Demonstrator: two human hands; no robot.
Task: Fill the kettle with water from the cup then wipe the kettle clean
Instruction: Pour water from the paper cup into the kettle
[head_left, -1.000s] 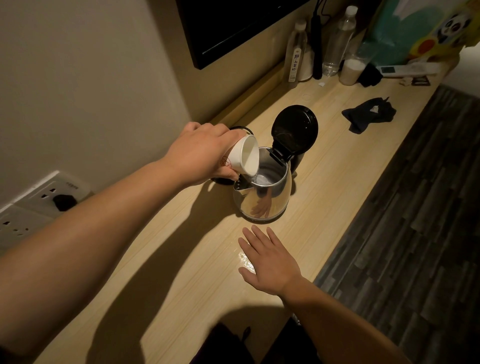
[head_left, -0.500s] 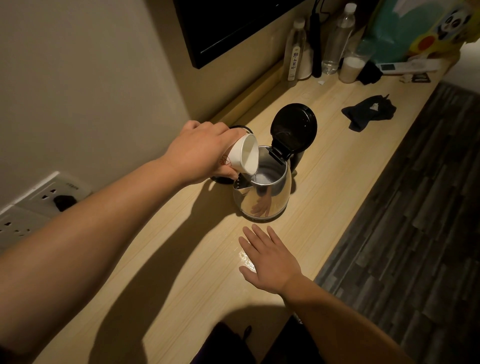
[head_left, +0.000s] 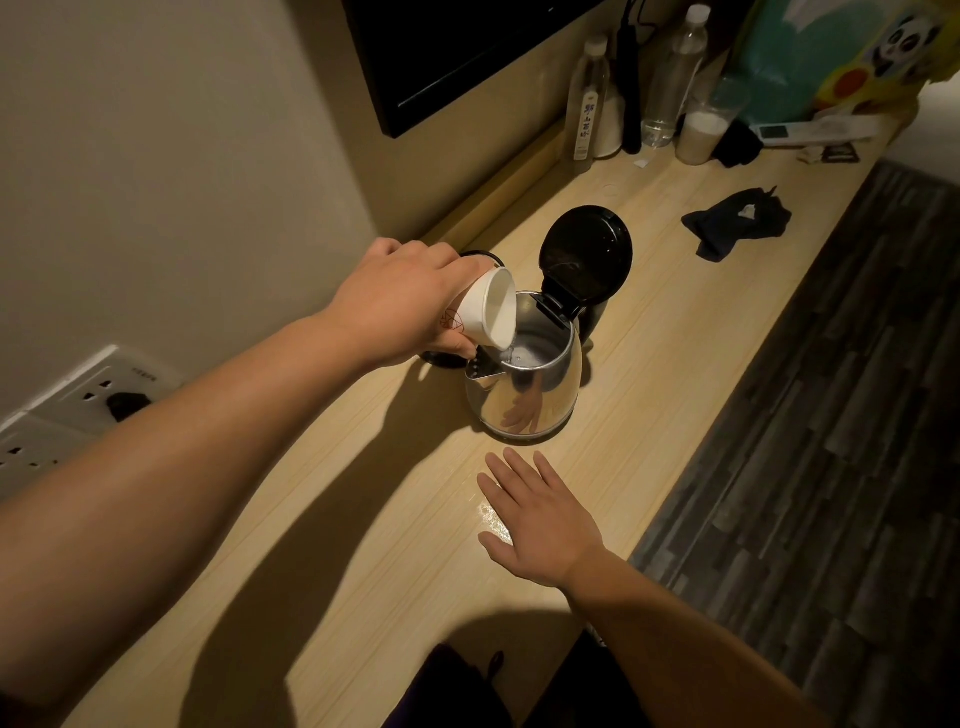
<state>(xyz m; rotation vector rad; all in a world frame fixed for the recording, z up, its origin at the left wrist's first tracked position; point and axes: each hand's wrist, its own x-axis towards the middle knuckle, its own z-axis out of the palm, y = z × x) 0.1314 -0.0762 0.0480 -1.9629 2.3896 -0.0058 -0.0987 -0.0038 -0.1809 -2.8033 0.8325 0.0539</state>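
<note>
Over the open mouth of the kettle (head_left: 524, 387), the left hand (head_left: 402, 301) grips a white paper cup (head_left: 485, 314), fingers and thumb curled round its body. The cup is tipped almost on its side, its rim pointing down and toward the kettle's opening, just above the spout edge, and a thin run of water shows at the lip. The kettle is shiny metal and stands upright on the pale wooden counter (head_left: 363, 519), its black lid (head_left: 587, 254) swung up and back on its hinge. A dark round base (head_left: 447, 358) lies partly hidden behind the left hand and the cup.

Nearer the person, the right hand (head_left: 535, 519) lies flat on the counter with fingers straight and slightly spread, holding nothing. Its fingertips point toward the kettle and stop just short of the kettle's foot; a small wet patch glints beside the hand. The hand's reflection shows on the kettle's side.

Further along the counter a dark cloth (head_left: 737, 223) lies crumpled, well apart from both hands.
</note>
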